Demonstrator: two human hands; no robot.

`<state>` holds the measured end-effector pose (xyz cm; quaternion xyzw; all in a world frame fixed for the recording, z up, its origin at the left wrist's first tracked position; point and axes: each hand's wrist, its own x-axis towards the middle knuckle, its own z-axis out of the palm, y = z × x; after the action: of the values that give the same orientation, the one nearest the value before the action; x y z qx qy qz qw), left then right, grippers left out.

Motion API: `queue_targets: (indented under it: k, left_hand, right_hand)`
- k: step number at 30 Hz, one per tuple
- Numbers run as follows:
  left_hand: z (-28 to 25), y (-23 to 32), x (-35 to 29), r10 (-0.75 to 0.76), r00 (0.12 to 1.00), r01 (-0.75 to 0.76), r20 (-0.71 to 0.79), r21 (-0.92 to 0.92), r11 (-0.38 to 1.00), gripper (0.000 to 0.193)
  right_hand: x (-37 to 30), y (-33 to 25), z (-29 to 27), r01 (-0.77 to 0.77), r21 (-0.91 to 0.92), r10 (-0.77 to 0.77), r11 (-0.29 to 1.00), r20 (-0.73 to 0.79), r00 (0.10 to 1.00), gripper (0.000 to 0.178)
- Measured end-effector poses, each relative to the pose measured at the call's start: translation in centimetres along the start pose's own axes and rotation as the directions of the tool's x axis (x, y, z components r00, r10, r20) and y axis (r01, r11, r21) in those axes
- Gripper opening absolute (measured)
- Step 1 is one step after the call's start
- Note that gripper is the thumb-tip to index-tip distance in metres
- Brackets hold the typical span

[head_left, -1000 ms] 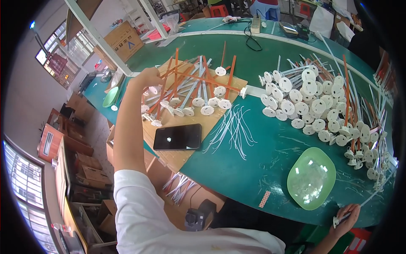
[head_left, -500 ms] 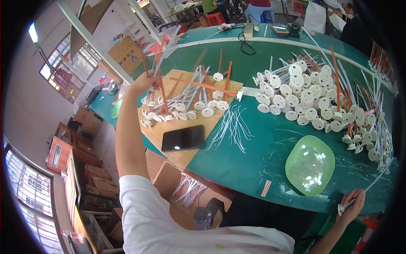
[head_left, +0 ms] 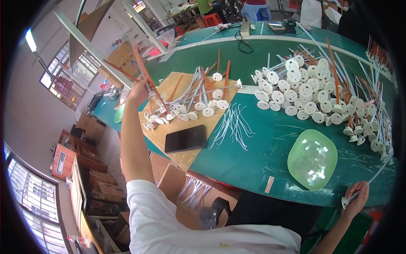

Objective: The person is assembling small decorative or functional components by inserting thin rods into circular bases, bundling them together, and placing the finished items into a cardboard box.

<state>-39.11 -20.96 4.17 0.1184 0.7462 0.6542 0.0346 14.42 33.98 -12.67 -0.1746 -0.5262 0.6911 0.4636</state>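
My left hand is raised over the left of the table, closed around orange strips, some slanting up and one pointing left. Below it, white round discs with orange and pale strips lie on a cardboard sheet. At the lower right, my right hand grips a white disc piece whose pale strip runs up to the right. Beside this hand stands a light green bowl of small clear pieces. A large heap of disc pieces lies beyond the bowl.
A black phone lies on the cardboard's near edge. Thin white strips are spread on the green table beside it. An open box with pale strips sits below the table edge. Cables and a power strip lie at the back.
My left hand has shifted slightly left and down, and the strips in it have tilted. The orange strip lying across the cardboard has changed position. My right hand still holds its disc piece.
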Motion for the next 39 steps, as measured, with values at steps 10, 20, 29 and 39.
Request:
queue_targets:
  k: [10, 20, 29, 39]
  left_hand:
    - [4.1, -1.7, -1.8, 0.379, 0.916, -0.346, -0.136, 0.213, 0.914, 0.03]
    - [9.5, 4.2, -7.0, 0.356, 0.916, -0.364, 0.187, 0.006, 0.931, 0.039]
    - [20.8, 10.6, -16.5, 0.328, 0.892, -0.252, 0.312, -0.259, 0.932, 0.027]
    - [31.6, 1.4, -24.4, 0.113, 0.983, -0.087, 0.145, -0.175, 0.981, 0.014]
  right_hand:
    - [0.0, 0.2, -0.2, 0.009, -0.016, -0.008, 1.0, 0.023, 1.0, 0.022]
    - [-0.2, -0.2, 0.3, -0.014, 0.006, 0.014, 1.0, 0.019, 1.0, 0.024]
    - [-0.8, -5.3, 9.1, 0.145, 0.161, -0.186, 0.976, 0.274, 0.944, 0.023]
    - [-5.7, -4.3, 25.9, 0.165, -0.099, -0.079, 0.981, 0.575, 0.814, 0.068]
